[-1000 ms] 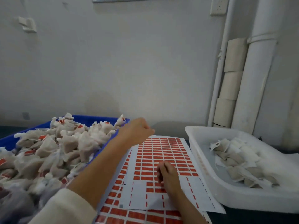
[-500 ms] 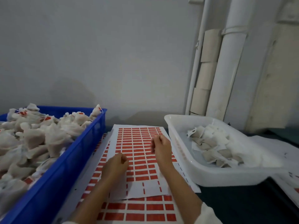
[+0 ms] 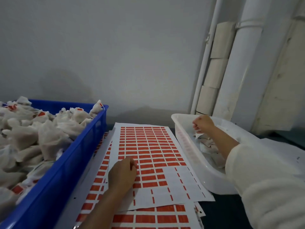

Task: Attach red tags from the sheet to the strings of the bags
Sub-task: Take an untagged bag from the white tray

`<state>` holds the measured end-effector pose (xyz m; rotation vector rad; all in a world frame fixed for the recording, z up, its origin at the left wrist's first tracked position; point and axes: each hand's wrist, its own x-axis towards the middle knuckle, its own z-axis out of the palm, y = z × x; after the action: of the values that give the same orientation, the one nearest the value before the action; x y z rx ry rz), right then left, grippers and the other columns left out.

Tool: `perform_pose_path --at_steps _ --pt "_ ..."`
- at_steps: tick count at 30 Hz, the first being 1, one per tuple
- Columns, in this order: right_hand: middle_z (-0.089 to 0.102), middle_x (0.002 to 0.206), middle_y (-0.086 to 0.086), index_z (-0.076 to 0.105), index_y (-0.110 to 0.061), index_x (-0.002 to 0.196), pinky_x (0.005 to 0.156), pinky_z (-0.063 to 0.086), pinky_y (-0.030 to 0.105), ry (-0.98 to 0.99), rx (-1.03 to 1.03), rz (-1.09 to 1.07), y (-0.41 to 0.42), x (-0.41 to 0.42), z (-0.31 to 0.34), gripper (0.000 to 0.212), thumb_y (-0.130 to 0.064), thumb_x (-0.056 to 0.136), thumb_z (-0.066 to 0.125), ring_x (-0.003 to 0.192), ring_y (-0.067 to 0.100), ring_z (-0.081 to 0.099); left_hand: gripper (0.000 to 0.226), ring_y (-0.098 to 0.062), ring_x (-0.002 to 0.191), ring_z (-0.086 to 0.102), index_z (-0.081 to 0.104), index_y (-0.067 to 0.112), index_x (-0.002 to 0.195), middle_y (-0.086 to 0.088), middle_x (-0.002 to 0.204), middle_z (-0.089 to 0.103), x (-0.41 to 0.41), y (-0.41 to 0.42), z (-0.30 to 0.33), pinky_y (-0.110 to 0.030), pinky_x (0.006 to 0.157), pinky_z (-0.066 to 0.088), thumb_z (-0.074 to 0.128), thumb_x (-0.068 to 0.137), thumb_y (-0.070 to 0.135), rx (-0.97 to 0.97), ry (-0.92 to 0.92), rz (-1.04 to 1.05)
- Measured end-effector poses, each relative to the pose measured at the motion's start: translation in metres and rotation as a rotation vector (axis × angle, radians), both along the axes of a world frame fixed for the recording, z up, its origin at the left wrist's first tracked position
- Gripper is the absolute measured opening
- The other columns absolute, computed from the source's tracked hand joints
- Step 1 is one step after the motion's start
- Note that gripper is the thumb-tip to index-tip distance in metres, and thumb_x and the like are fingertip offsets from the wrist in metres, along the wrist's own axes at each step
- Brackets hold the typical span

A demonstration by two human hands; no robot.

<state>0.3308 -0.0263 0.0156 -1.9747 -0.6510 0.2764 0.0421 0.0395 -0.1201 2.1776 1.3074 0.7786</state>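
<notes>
Sheets of white backing paper printed with rows of red rectangular tags [image 3: 148, 151] were spread down the middle of the dark bench [image 3: 219, 215], the top sheet overlapping others beneath it. Its near right portion had been stripped to bare paper, with only thin red slivers left. The left hand [image 3: 123, 175] was laid on the near left part of this sheet, fingers curled at the border of the remaining tags; whether a tag was pinched could not be told.

A blue plastic crate [image 3: 66, 171] heaped with white mesh bags [image 3: 41, 134], several already bearing red tags, was set against the left edge of the sheets, its rim touching or overlapping the paper. A white plastic tub [image 3: 189, 146] was placed just beside the right edge of the sheets, holding a smaller number of flat white bags [image 3: 208, 144]. The right hand [image 3: 202, 123] was held over the far end of this tub, fingers closed around the top of a bag or its string. A white sleeve [image 3: 264, 179] crossed the tub's near right rim. Open dark bench was seen only in front of the tub.
</notes>
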Motion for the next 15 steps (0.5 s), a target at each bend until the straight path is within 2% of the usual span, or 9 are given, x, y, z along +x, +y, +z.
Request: perform_pose_path --at_steps 2,4,6,9,12,15 --pt "0.055 0.068 0.011 0.057 -0.007 0.077 0.041 0.039 0.019 -0.097 -0.127 -0.012 -0.006 0.025 -0.009 0.021 0.004 0.088 0.043 0.051 0.017 0.049 0.006 -0.002 0.066 0.057 0.052 0.035 0.088 0.020 0.084 0.056 0.002 0.002 -0.003 -0.009 0.065 0.042 0.050 0.090 0.040 0.016 0.002 0.003" --pt "0.057 0.080 0.011 0.059 -0.009 0.100 0.046 0.042 0.021 -0.189 -0.310 -0.004 -0.010 0.047 -0.018 0.023 0.005 0.085 0.048 0.056 0.017 0.051 0.006 -0.002 0.065 0.056 0.050 0.036 0.089 0.022 0.083 0.054 0.005 0.003 -0.004 -0.010 0.069 0.043 0.050 0.090 0.042 0.028 0.012 0.011" --pt "0.059 0.099 0.015 0.051 -0.010 0.121 0.052 0.045 0.024 -0.191 -0.459 0.019 -0.010 0.061 -0.026 0.038 0.003 0.085 0.051 0.064 0.021 0.053 0.008 -0.002 0.066 0.055 0.048 0.036 0.089 0.023 0.084 0.052 0.006 0.004 -0.003 -0.011 0.072 0.044 0.050 0.090 0.044 0.035 0.014 0.017" --pt "0.054 0.124 0.021 0.038 -0.015 0.135 0.054 0.045 0.025 -0.173 -0.536 0.071 -0.004 0.067 -0.034 0.051 0.002 0.088 0.046 0.071 0.024 0.052 0.009 -0.002 0.069 0.054 0.047 0.037 0.090 0.022 0.088 0.054 0.007 0.004 -0.005 -0.013 0.077 0.046 0.049 0.089 0.046 0.041 0.011 0.025" --pt "0.053 0.125 0.021 0.041 -0.014 0.134 0.057 0.045 0.027 -0.202 -0.579 0.098 0.002 0.066 -0.038 0.050 -0.001 0.087 0.052 0.080 0.027 0.054 0.010 -0.002 0.071 0.055 0.047 0.037 0.092 0.023 0.089 0.053 0.007 0.005 -0.007 -0.014 0.079 0.047 0.049 0.089 0.047 0.048 0.007 0.025" --pt "0.063 0.108 0.018 0.062 -0.003 0.108 0.073 0.047 0.030 -0.405 -0.691 0.069 0.004 0.062 -0.037 0.033 -0.013 0.078 0.068 0.091 0.031 0.060 0.010 -0.001 0.072 0.054 0.046 0.038 0.092 0.023 0.089 0.052 0.007 0.006 -0.008 -0.014 0.079 0.047 0.049 0.089 0.047 0.057 -0.001 0.024"
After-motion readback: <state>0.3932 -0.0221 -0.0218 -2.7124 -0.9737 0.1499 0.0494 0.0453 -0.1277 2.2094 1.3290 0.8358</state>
